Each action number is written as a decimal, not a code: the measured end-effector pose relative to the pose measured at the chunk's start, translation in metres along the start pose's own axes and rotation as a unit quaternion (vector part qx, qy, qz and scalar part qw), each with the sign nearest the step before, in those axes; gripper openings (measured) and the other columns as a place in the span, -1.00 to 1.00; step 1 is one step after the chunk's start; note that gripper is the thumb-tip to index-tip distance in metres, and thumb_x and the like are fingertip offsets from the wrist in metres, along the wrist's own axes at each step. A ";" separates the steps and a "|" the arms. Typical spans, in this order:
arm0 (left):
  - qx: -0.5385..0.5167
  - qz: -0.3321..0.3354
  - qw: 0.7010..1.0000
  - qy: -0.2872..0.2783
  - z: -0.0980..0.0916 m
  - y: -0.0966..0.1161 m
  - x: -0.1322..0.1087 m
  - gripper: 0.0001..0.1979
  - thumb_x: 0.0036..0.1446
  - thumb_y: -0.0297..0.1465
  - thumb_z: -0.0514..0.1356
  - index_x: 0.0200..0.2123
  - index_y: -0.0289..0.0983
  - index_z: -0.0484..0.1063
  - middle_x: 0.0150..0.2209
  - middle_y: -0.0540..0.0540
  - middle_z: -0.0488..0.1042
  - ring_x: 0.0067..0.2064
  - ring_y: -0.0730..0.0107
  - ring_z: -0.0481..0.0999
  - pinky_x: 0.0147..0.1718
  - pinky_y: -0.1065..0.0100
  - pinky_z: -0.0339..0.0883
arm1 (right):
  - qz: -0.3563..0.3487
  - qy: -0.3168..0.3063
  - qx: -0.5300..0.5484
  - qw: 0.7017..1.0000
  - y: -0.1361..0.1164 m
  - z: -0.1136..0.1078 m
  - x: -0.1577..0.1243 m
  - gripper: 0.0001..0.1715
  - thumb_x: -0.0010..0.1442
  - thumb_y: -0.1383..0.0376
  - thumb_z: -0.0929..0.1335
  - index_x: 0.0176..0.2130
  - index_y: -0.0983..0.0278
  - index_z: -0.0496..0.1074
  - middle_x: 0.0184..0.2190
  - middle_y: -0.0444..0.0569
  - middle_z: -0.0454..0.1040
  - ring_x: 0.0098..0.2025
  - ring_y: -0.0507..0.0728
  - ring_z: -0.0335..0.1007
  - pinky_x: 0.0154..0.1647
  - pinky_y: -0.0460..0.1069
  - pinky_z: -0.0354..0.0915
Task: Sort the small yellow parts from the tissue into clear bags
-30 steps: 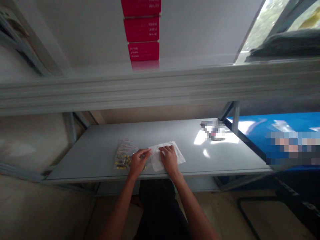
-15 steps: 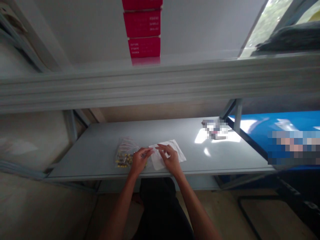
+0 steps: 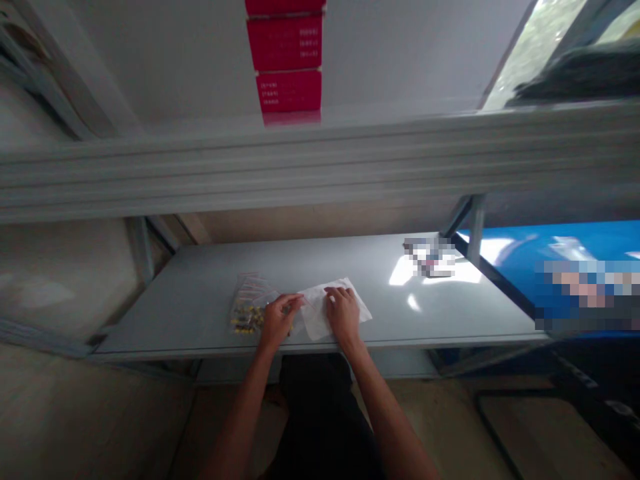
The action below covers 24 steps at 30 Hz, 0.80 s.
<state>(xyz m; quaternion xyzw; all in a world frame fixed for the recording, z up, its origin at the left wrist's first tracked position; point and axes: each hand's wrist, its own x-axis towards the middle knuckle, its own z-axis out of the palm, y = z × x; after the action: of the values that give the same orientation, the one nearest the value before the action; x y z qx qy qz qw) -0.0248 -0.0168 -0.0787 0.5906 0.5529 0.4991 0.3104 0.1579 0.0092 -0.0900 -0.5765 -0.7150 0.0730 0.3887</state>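
Observation:
My left hand (image 3: 280, 319) is closed in a pinch, thumb against fingertips, at the edge of what looks like a thin clear zip bag (image 3: 306, 301) with a faint red line. My right hand (image 3: 343, 309) rests palm down with bent fingers on a white sheet-like pile (image 3: 316, 323), perhaps flat plastic bags. Just left of my left hand lie several clear zip bags (image 3: 255, 293) with reddish seal strips. Small yellow and dark parts (image 3: 245, 320) show in them; what kind they are is too blurred to tell.
Both hands are over a grey shelf table (image 3: 190, 300). A ridged beam (image 3: 320, 170) crosses above it, with red boxes (image 3: 289, 90) stacked on the upper level. A blurred-out item (image 3: 431, 259) lies at the back right. Beyond the frame stands a blue table (image 3: 515, 267).
My right hand has turned palm down and lowered onto the white pile; before, its fingers were raised near my left fingertips. My left hand has barely moved.

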 end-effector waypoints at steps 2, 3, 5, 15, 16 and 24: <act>0.003 0.001 1.000 -0.004 0.000 0.000 0.000 -0.69 0.21 -0.15 0.23 -0.16 -0.24 0.63 -0.19 -0.13 0.67 -0.13 0.24 0.63 -0.09 0.31 0.45 | 0.002 0.005 0.020 1.000 -0.001 -0.001 0.001 -0.64 0.26 0.47 0.26 -0.10 0.28 0.58 -0.23 0.08 0.58 -0.11 0.25 0.34 -0.07 0.07 0.26; 0.003 0.004 1.000 -0.005 0.000 -0.001 0.000 -0.69 0.21 -0.15 0.24 -0.16 -0.24 0.63 -0.19 -0.13 0.66 -0.13 0.24 0.63 -0.10 0.31 0.44 | 0.001 0.008 0.043 0.999 -0.002 -0.002 0.001 -0.66 0.26 0.46 0.27 -0.11 0.27 0.58 -0.24 0.07 0.58 -0.14 0.23 0.35 -0.08 0.07 0.27; 0.003 0.012 1.000 -0.008 0.001 -0.002 0.000 -0.70 0.21 -0.16 0.24 -0.16 -0.24 0.62 -0.17 -0.13 0.66 -0.13 0.24 0.63 -0.10 0.32 0.44 | -0.001 0.003 0.125 0.992 -0.004 -0.005 0.001 -0.72 0.27 0.40 0.29 -0.13 0.26 0.57 -0.24 0.03 0.60 -0.24 0.17 0.38 -0.15 0.04 0.30; -0.019 0.031 0.999 -0.024 0.000 0.000 0.002 -0.70 0.20 -0.17 0.26 -0.13 -0.23 0.61 -0.14 -0.15 0.65 -0.09 0.22 0.62 -0.04 0.28 0.41 | -0.038 -0.122 0.327 0.936 -0.016 -0.020 -0.002 -0.65 0.34 0.17 0.32 0.03 0.21 0.54 -0.05 0.01 0.61 -0.36 0.06 0.44 -0.39 -0.07 0.29; -0.024 0.025 0.999 -0.019 0.000 0.001 0.002 -0.70 0.20 -0.17 0.26 -0.12 -0.23 0.61 -0.14 -0.15 0.65 -0.10 0.23 0.62 -0.05 0.29 0.42 | -0.028 -0.112 0.327 0.938 -0.016 -0.020 -0.002 -0.60 0.33 0.16 0.32 0.10 0.22 0.50 -0.05 0.02 0.61 -0.38 0.05 0.42 -0.40 -0.07 0.29; -0.055 -0.006 0.998 -0.002 0.000 -0.006 0.002 -0.63 0.09 -0.22 0.35 -0.05 -0.23 0.58 -0.23 -0.10 0.63 -0.21 0.29 0.60 -0.22 0.37 0.43 | -0.008 -0.086 0.263 0.961 -0.010 -0.011 0.000 -0.77 0.23 0.25 0.37 -0.20 0.27 0.61 -0.34 -0.01 0.62 -0.46 0.06 0.30 -0.39 -0.04 0.22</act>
<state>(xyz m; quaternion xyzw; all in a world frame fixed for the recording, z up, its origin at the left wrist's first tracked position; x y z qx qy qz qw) -0.0274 -0.0134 -0.0831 0.5704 0.5276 0.5259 0.3460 0.1573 0.0022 -0.0764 -0.4398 -0.7060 0.3046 0.4640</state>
